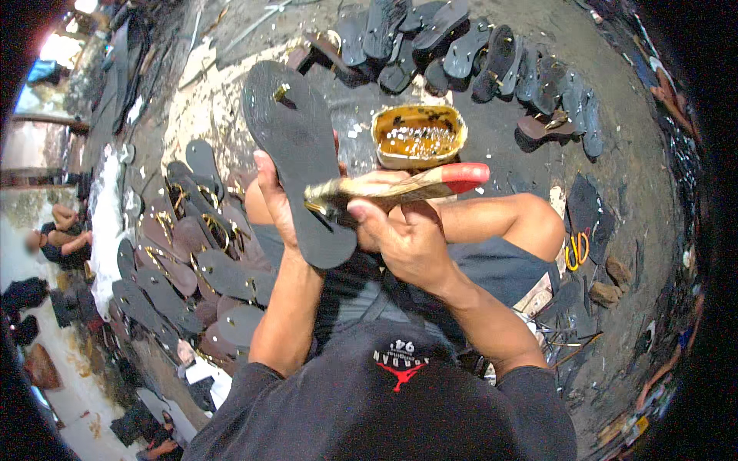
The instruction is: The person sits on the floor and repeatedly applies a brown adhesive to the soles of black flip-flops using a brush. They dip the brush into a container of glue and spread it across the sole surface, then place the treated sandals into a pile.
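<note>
My left hand (278,203) grips a dark flip-flop sole (288,123) from its left edge, thumb along the side. The sole is tilted upright, toe end away from me, with a small brass-coloured bit near the toe and slots near the heel. In my right hand (415,242) is a glue-stained brush (384,187) with a red-ended handle, its fingers wrapped round it. The brush's tip lies against the sole near the slots. Just beyond my hands stands a yellowish tub (419,159) of amber, glue-like stuff with dark specks.
Dark flip-flops (384,31) stand in an arc at the far side. More sandals with gold straps (211,230) are piled on the left. Stones (607,293) and yellow loops (575,252) lie on the right. A person (65,238) sits at far left.
</note>
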`<state>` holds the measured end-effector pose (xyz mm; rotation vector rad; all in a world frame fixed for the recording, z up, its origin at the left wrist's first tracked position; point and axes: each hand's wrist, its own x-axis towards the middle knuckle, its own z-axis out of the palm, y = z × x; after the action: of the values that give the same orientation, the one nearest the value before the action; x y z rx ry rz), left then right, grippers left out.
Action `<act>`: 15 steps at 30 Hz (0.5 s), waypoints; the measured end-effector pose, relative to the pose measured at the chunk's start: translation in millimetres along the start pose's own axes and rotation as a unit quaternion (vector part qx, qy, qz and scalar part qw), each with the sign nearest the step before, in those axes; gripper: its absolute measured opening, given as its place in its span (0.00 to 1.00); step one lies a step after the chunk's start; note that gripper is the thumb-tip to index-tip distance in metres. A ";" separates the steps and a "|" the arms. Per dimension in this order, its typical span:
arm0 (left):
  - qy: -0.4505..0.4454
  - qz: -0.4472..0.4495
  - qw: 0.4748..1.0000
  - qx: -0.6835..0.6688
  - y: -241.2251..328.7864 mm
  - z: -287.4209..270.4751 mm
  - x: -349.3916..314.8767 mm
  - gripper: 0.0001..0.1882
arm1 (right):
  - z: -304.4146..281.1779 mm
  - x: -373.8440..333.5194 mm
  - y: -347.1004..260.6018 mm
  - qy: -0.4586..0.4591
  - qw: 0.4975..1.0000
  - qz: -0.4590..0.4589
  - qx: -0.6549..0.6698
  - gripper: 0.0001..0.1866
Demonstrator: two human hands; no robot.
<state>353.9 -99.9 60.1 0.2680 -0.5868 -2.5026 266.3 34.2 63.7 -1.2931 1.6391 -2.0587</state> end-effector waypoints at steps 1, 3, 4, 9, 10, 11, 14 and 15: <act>0.097 0.061 0.993 -0.017 -10.8 21.5 -0.2 0.37 | -0.2 10.9 2.3 0.017 0.998 -0.031 -0.048 0.11; -0.025 0.026 0.988 -0.147 -8.1 9.7 5.8 0.38 | -10.7 47.0 4.2 0.008 0.956 -0.186 -0.228 0.12; -0.006 0.037 0.983 -0.181 -7.6 17.7 10.7 0.39 | -10.9 57.0 5.9 0.012 0.978 -0.156 -0.135 0.15; 0.050 0.000 0.998 -0.026 3.8 12.6 36.5 0.40 | 8.2 -11.4 39.6 -0.184 0.973 -0.137 0.008 0.17; 0.079 -0.022 0.996 -0.023 -6.0 14.2 34.1 0.39 | -1.6 11.0 36.4 -0.141 0.970 -0.175 -0.092 0.16; -0.035 -0.028 0.998 -0.040 -14.6 5.7 29.3 0.35 | -7.1 29.2 35.4 -0.093 0.958 -0.199 -0.183 0.15; 0.111 -0.016 0.993 0.045 -46.0 18.5 28.6 0.31 | -22.0 75.3 54.3 -0.097 0.986 -0.066 -0.121 0.10; 0.069 -0.045 0.995 -0.059 -33.3 -18.2 38.4 0.34 | -16.8 77.5 57.9 -0.110 0.992 -0.021 -0.058 0.09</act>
<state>312.0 -102.4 26.1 0.4285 -0.3771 -2.5687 188.3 -24.2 51.9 -1.5427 1.6640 -1.7901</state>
